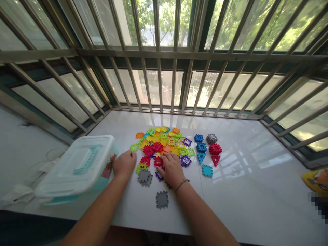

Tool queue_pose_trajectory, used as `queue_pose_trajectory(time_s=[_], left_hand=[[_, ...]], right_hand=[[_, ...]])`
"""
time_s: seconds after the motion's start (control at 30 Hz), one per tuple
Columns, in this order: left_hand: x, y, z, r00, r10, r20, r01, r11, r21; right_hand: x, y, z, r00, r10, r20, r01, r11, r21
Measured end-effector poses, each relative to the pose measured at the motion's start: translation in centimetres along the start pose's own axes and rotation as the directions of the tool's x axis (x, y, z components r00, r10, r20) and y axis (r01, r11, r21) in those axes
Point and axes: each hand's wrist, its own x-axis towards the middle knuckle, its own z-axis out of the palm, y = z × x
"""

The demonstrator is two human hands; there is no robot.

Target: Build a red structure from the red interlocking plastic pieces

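A heap of plastic interlocking tiles in yellow, lime, orange, red and purple (164, 138) lies on the white tabletop. Over its near edge is my right hand (172, 168), fingers spread and thumb apart. Its fingertips are at a red window tile (158, 161); I cannot tell whether they press on it. My left hand (124, 163) rests in a closed fist left of the heap, with no tile showing in it. Grey square tiles (144, 176) overlap between the hands, and a single grey tile (162, 199) lies nearer to me.
Right of the heap are small stacks: blue tiles (201, 147), red tiles (215, 149), a grey stack (211, 138), triangles (201, 158) and a light-blue square (207, 171). A lidded plastic box (84, 160) stands at left. Metal window bars (159, 85) edge the table's far side.
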Motion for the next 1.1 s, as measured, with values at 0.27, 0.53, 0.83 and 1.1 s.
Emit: queue_pose_trajectory(time_s=[0.27, 0.53, 0.83, 1.1], left_hand=[[-0.13, -0.07, -0.1, 1.0, 0.002, 0.013, -0.002, 1.0, -0.008], [0.06, -0.13, -0.16, 0.999, -0.015, 0.043, 0.016, 1.0, -0.025], [-0.02, 0.0, -0.26, 0.998, -0.021, 0.057, 0.023, 1.0, -0.02], [-0.04, 0.05, -0.33, 0.999, -0.01, 0.05, 0.01, 1.0, -0.004]], right_hand=[[0.09, 0.09, 0.18, 1.0, 0.018, 0.017, -0.019, 0.999, 0.047], [0.13, 0.28, 0.25, 0.998, 0.047, 0.03, -0.048, 0.998, 0.043], [0.09, 0.38, 0.01, 1.0, -0.002, 0.025, 0.001, 1.0, 0.022], [0.05, 0.6, 0.28, 0.998, -0.03, -0.056, 0.036, 0.994, 0.102]])
